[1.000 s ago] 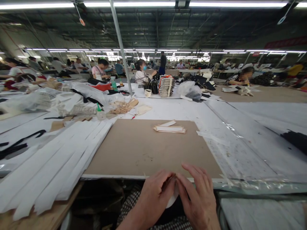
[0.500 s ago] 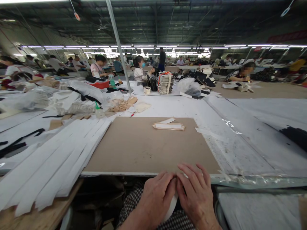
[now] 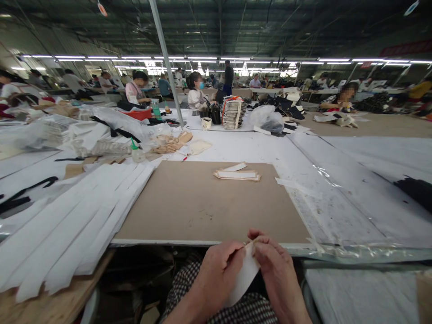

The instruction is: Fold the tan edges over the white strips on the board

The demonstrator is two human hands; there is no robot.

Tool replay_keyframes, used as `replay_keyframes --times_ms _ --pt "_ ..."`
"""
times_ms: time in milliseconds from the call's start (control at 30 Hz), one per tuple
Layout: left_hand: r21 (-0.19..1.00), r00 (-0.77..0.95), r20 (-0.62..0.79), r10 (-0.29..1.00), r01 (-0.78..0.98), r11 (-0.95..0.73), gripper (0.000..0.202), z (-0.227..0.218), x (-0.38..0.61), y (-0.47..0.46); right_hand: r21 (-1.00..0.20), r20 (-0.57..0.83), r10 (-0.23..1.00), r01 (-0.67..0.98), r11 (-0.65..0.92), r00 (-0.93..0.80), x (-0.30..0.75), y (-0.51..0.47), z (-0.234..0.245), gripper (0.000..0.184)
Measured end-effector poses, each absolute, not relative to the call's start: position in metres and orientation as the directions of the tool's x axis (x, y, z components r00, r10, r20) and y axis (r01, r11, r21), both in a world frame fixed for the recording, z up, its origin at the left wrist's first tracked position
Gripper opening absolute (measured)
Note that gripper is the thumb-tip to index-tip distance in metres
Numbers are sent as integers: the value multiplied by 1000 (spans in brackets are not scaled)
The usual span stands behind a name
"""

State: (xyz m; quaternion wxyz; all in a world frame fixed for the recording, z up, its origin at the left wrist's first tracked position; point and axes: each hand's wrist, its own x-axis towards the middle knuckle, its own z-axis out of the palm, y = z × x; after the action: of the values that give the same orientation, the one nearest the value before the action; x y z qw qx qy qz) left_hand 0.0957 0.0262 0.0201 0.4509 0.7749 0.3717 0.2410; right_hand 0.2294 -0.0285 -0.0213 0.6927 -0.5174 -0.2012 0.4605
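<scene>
A white strip with a tan edge (image 3: 243,276) hangs between my hands, just off the table's front edge and above my lap. My left hand (image 3: 219,270) is closed on the strip's left side, thumb and bent fingers pinching near its top. At the top right corner, my right hand (image 3: 274,261) pinches the same strip, its fingertips close to the left ones. Farther back on the brown board (image 3: 202,198) lies a small pile of white strips with tan edges (image 3: 238,175).
Long white strips (image 3: 84,216) fan out at the left. Behind them stand a green-capped bottle (image 3: 137,152) and plastic-wrapped material (image 3: 108,123). A tied stack of pieces (image 3: 232,112) sits at the back, near a metal pole (image 3: 165,58). Several people work beyond.
My right hand's fingers have curled from spread to a pinch at the strip's top corner. More of the white strip now shows between my hands.
</scene>
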Motion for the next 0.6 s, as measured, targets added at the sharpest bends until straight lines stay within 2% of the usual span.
replay_keyframes --times_ms 100,200,267,333,433,500,600 --pt "922 594 -39 803 332 -201 32 15 94 29 -841 -267 836 -540 41 479 232 -25 -22 20" --pt "943 570 -94 816 314 -110 33 9 92 33 -878 -239 823 -476 43 515 237 -27 -25 28" --pt "948 559 -108 822 307 -85 33 7 92 34 -954 -172 850 -298 -19 498 240 -32 -27 35" --pt "949 552 -105 827 304 -82 34 7 92 35 -998 -65 884 -33 -57 463 240 -37 -28 38" --pt "937 540 -61 839 321 -138 33 8 94 35 -946 166 866 324 5 471 233 -41 -26 32" --pt "920 537 -15 843 339 -200 30 8 96 34 -890 289 825 454 44 486 227 -41 -26 25" --pt "890 547 44 836 358 -282 27 7 96 34 -846 345 815 531 55 466 224 -38 -28 20"
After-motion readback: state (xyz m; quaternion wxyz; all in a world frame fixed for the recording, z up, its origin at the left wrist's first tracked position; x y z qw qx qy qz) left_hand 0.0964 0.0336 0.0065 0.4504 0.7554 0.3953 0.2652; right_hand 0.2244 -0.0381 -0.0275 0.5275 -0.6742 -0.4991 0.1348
